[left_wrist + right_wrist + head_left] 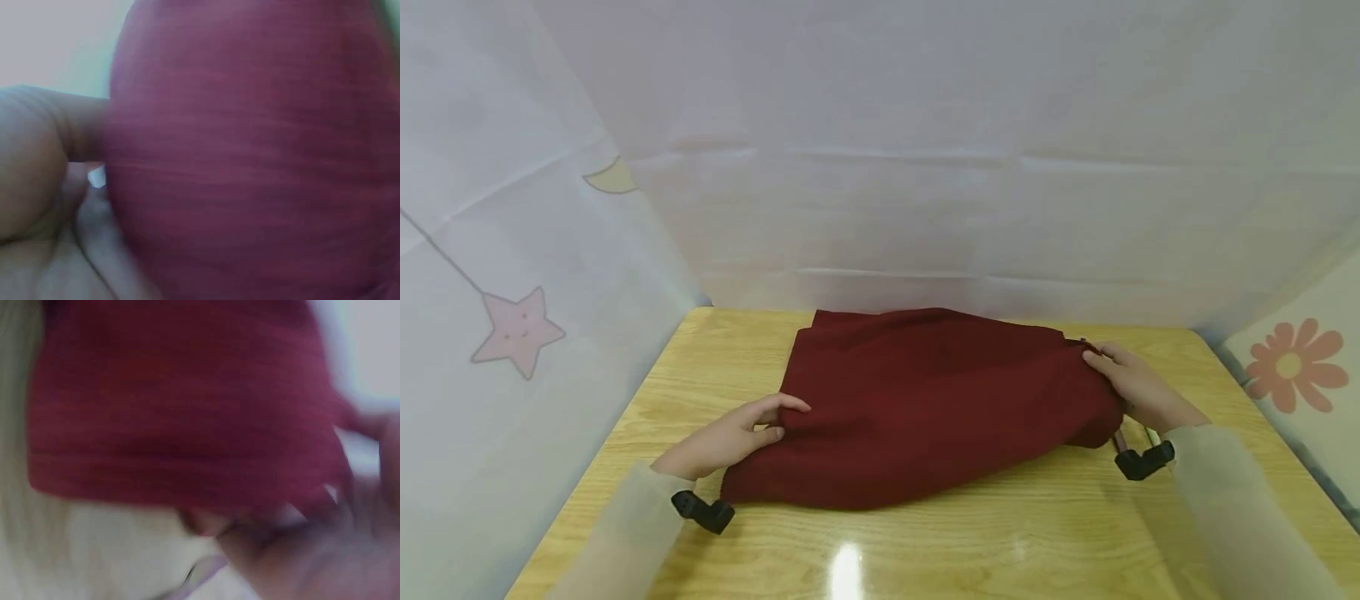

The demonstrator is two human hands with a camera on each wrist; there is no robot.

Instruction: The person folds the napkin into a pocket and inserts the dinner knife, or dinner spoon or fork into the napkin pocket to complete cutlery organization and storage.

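A dark red cloth (940,408) is stretched between both hands above the wooden table, its lower edge sagging in a curve. At its left edge my left hand (730,433) pinches the fabric between thumb and fingers. The right hand (1138,385) grips the opposite edge, thumb on top and the other fingers mostly behind the fabric. In the left wrist view the cloth (250,150) fills most of the picture and hides the fingertips. Blurred in the right wrist view, the cloth (181,406) shows a straight hem-like line near its lower edge.
Beneath the right wrist, a thin purplish strip (1121,441) and a pale green piece (1152,435) partly show; their kind is unclear. The wooden table (970,542) meets white fabric walls (880,208) at the back and sides.
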